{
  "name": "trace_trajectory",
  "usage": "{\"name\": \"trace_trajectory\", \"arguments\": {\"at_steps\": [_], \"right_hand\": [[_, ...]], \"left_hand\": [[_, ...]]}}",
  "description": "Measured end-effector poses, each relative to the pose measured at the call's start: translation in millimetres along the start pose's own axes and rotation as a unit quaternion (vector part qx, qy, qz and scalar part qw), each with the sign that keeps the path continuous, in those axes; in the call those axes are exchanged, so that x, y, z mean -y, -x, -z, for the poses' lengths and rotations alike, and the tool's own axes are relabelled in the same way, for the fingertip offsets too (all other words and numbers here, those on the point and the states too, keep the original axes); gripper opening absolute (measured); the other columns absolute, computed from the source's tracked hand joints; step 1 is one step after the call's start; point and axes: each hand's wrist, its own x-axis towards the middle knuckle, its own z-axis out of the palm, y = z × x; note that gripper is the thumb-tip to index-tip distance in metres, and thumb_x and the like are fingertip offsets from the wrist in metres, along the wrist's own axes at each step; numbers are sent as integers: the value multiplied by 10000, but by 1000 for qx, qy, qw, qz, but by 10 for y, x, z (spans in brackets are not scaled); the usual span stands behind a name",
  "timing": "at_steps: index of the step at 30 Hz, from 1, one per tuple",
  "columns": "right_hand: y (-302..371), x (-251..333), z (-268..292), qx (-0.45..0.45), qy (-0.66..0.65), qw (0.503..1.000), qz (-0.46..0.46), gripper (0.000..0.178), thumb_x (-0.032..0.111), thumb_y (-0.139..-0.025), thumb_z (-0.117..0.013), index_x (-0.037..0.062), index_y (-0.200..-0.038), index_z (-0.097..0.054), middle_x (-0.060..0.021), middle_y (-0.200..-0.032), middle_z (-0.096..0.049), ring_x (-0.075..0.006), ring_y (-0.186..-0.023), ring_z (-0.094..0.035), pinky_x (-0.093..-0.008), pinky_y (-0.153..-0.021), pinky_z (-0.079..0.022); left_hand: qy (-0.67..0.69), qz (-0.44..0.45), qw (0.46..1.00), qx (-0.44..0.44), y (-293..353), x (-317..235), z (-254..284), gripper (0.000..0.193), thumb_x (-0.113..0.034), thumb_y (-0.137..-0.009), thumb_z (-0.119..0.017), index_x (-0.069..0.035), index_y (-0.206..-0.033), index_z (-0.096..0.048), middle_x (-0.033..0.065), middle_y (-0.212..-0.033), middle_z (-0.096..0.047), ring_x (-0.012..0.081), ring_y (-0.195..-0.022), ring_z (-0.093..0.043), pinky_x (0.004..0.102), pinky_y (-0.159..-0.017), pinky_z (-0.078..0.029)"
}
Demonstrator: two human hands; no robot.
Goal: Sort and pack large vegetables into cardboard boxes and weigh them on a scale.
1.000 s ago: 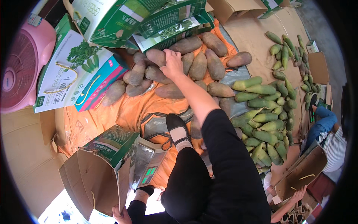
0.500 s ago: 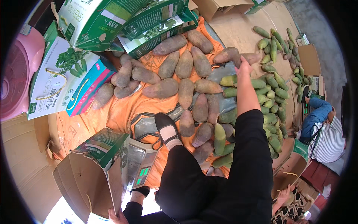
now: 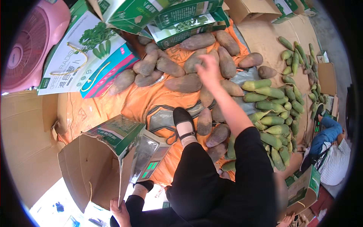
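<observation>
My right hand (image 3: pixel 208 72) hovers over a spread of large purple-brown, radish-like roots (image 3: pixel 183 83), its fingers curved and apart with nothing visible in them. One root (image 3: pixel 195 61) lies right by the fingertips; the hand partly hides those beneath. At the lower left, my left hand (image 3: pixel 120 214) grips the lower edge of an open green-and-brown cardboard box (image 3: pixel 99 159). That box is tilted on its side and rests on a digital scale (image 3: pixel 153 157) with a lit green display. Green radishes (image 3: pixel 273 120) are heaped to the right of my right forearm.
Orange sheeting (image 3: pixel 102 108) lies under the roots. A printed carton (image 3: pixel 81 53), green boxes (image 3: pixel 185 22) and a pink fan (image 3: pixel 36 45) stand at the far left. A person in a striped top (image 3: pixel 336 162) sits at the right; another person's hand (image 3: pixel 287 219) shows at the lower right.
My right hand has moved left, from a reddish-brown root by the green radishes to above the middle roots. That root now lies apart from it. The whole view has shifted; my left hand stays on the box.
</observation>
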Motion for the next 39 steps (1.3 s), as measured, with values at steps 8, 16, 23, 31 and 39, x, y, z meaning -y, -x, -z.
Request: {"name": "trace_trajectory", "arguments": {"at_steps": [8, 16, 23, 31, 39], "right_hand": [[-260, 965, -1430, 166, 208, 904, 336, 332, 89, -845, -491, 171, -1159, -559, -29, -1244, -520, -229, -1237, -425, -507, -955, -384], [-253, 1335, -1101, 272, 175, 936, 141, 425, 186, -783, -646, 147, -1189, -527, -46, -1190, -525, -257, -1188, -448, -473, -956, -393], [-236, 374, 308, -19, -312, 896, -315, 664, 241, -762, -770, 46, -1292, -420, -108, -1145, -574, -213, -1014, -574, -328, -868, -478], [-416, -1998, 2499, -389, -220, 761, -470, 639, 303, -755, -760, 14, -1244, -467, -167, -1201, -556, -349, -994, -578, -573, -782, -459], [-223, -1535, 1673, -219, 80, 926, -297, 314, 83, -748, -671, -15, -1041, -609, -158, -1050, -623, -267, -935, -612, -356, -833, -483]], "left_hand": [[-25, -32, 999, 2, 63, 207, -28, 130, 35, -774, -638, 38, -885, -569, 174, -782, -538, 346, -717, -556, 400, -649, -446], [-64, -13, 997, 34, 8, -42, 104, 167, -58, -801, -684, 58, -910, -630, 238, -867, -612, 399, -759, -607, 446, -679, -507], [-87, -17, 996, 12, 0, -188, 132, 181, -90, -809, -698, 56, -894, -633, 231, -822, -619, 397, -723, -619, 441, -645, -511], [-92, 9, 995, 33, -24, -90, 26, 209, -126, -817, -701, 56, -839, -601, 235, -777, -618, 389, -687, -619, 450, -627, -505], [19, -43, 999, -20, 41, 258, -71, 140, 36, -768, -646, 39, -876, -558, 177, -772, -529, 344, -701, -545, 401, -638, -439]]}}
